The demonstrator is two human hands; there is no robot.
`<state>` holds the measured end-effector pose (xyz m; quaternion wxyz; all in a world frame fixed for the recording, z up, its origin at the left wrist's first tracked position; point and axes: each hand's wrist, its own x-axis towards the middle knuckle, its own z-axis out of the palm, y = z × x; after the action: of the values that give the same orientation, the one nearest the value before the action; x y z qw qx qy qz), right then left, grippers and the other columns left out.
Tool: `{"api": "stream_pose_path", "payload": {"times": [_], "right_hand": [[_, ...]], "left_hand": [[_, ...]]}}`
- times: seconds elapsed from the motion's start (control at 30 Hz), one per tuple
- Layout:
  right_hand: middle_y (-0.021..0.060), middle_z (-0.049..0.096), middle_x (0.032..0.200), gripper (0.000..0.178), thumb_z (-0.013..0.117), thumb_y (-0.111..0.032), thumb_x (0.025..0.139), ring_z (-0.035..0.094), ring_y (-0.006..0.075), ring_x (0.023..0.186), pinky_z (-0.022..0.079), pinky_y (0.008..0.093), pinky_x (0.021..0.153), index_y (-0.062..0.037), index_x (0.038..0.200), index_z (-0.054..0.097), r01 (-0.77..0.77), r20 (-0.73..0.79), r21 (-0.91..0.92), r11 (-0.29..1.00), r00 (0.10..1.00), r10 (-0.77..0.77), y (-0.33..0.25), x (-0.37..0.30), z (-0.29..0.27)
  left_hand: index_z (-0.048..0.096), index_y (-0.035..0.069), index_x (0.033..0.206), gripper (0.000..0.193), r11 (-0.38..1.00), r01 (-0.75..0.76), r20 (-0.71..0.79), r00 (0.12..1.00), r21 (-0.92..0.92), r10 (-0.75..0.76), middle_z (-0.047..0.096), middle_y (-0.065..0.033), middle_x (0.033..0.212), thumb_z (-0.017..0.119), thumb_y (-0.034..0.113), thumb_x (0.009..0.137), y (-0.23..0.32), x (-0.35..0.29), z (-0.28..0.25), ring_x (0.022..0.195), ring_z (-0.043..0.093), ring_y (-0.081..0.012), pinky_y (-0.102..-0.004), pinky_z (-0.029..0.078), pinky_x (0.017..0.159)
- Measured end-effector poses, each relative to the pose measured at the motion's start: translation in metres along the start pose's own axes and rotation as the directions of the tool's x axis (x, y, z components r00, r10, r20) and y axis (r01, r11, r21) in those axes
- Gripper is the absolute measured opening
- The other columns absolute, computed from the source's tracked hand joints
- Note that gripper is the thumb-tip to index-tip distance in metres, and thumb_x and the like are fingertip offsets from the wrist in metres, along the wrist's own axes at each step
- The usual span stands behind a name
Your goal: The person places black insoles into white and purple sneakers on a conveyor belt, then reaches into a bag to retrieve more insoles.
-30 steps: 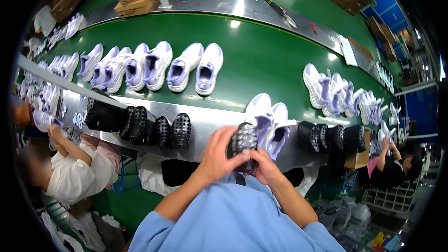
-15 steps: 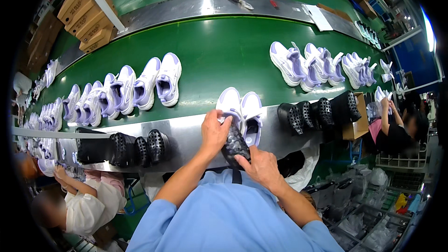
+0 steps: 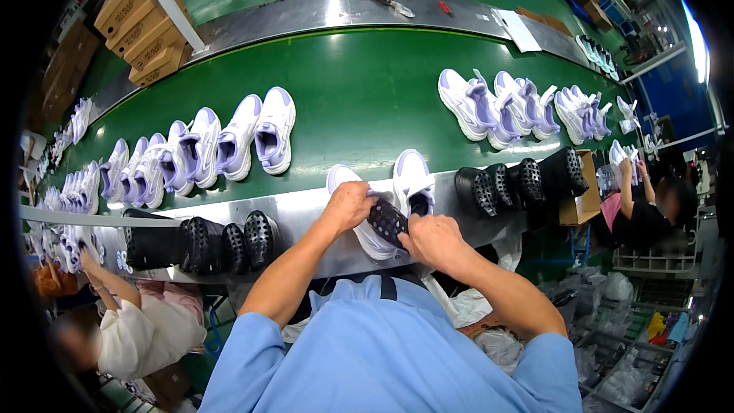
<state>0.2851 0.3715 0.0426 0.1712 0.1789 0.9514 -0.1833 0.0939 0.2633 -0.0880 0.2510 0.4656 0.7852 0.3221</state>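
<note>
A black, light-dotted insole [image 3: 388,222] is held between my two hands over the opening of a white and lilac sneaker [image 3: 375,248]. My left hand [image 3: 350,205] is closed at the insole's far end, over the sneaker's upper; its fingertips are partly hidden. My right hand [image 3: 434,241] pinches the insole's near end. Just to the right, the matching sneaker [image 3: 413,170] stands with its toe pointing away, something dark inside its opening. The insole covers part of the first sneaker's collar.
Stacks of black studded insoles stand at the left [image 3: 260,239] and right [image 3: 527,183] of the metal ledge [image 3: 302,214]. Sneaker rows [image 3: 275,130] line the green belt [image 3: 359,107]. A cardboard box [image 3: 585,195] is at right. Co-workers sit on both sides.
The left sneaker of the pair has moved left and nearer, tilting away from its mate. Both hands have shifted with the insole, which now lies over that sneaker's opening.
</note>
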Motion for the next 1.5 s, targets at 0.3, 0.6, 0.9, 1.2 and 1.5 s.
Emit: {"api": "stream_pose_path", "payload": {"times": [0.3, 0.6, 0.9, 1.2, 1.5], "right_hand": [[0.0286, 0.073, 0.093, 0.049, 0.066, -0.044, 0.093, 0.072, 0.0443, 0.092, 0.056, 0.0515, 0.085, 0.0043, 0.091, 0.076, -0.256, 0.333, 0.191, 0.948, 0.925, 0.183, 0.040, 0.021, -0.003], [0.0225, 0.075, 0.087, 0.017, 0.060, -0.010, 0.090, 0.077, 0.0341, 0.080, 0.062, 0.0468, 0.067, 0.0042, 0.096, 0.067, -0.054, -0.040, -0.222, 0.974, 0.998, 0.046, -0.016, 0.035, 0.076], [0.0291, 0.070, 0.095, 0.055, 0.076, -0.021, 0.089, 0.068, 0.0509, 0.091, 0.055, 0.0547, 0.082, 0.0082, 0.128, 0.049, -0.134, -0.375, 0.296, 0.946, 0.894, 0.245, -0.023, 0.029, 0.115], [0.0328, 0.070, 0.085, 0.053, 0.080, -0.036, 0.083, 0.069, 0.0534, 0.086, 0.054, 0.0578, 0.082, 0.0062, 0.110, 0.062, -0.333, -0.302, 0.436, 0.836, 0.821, 0.485, 0.000, 0.085, 0.153], [0.0192, 0.066, 0.124, 0.029, 0.070, -0.004, 0.084, 0.056, 0.0393, 0.129, 0.044, 0.0457, 0.110, -0.0039, 0.113, 0.070, 0.342, -0.425, 0.582, 0.738, 0.902, -0.082, 0.015, 0.092, 0.116]], "left_hand": [[0.071, -0.002, 0.123, 0.038, 0.969, 0.047, 0.219, 0.976, -0.244, 0.008, 0.074, -0.0214, 0.098, 0.074, 0.015, 0.089, -0.024, -0.019, -0.021, 0.089, 0.072, -0.0254, -0.0358, 0.055, 0.083], [0.070, -0.003, 0.122, 0.036, 0.924, 0.030, 0.263, 0.962, -0.381, 0.077, 0.075, -0.0201, 0.105, 0.075, 0.012, 0.090, -0.007, -0.015, -0.011, 0.093, 0.072, -0.0283, -0.0366, 0.055, 0.086], [0.046, 0.006, 0.152, 0.087, 0.979, -0.194, -0.324, 0.924, 0.068, 0.205, 0.073, -0.0232, 0.113, 0.086, 0.025, 0.078, -0.023, -0.054, 0.010, 0.102, 0.068, -0.0492, -0.0477, 0.055, 0.099], [0.030, 0.010, 0.161, 0.095, 0.862, 0.505, -0.090, 0.862, 0.050, -0.499, 0.074, -0.0231, 0.090, 0.079, 0.028, 0.083, -0.001, -0.051, 0.060, 0.088, 0.071, -0.0472, -0.0557, 0.054, 0.076], [0.045, 0.008, 0.151, 0.084, 0.913, 0.320, -0.026, 0.941, -0.252, -0.337, 0.070, -0.0265, 0.111, 0.082, 0.013, 0.076, -0.026, -0.090, 0.049, 0.104, 0.069, -0.0418, -0.0507, 0.055, 0.086]]}}
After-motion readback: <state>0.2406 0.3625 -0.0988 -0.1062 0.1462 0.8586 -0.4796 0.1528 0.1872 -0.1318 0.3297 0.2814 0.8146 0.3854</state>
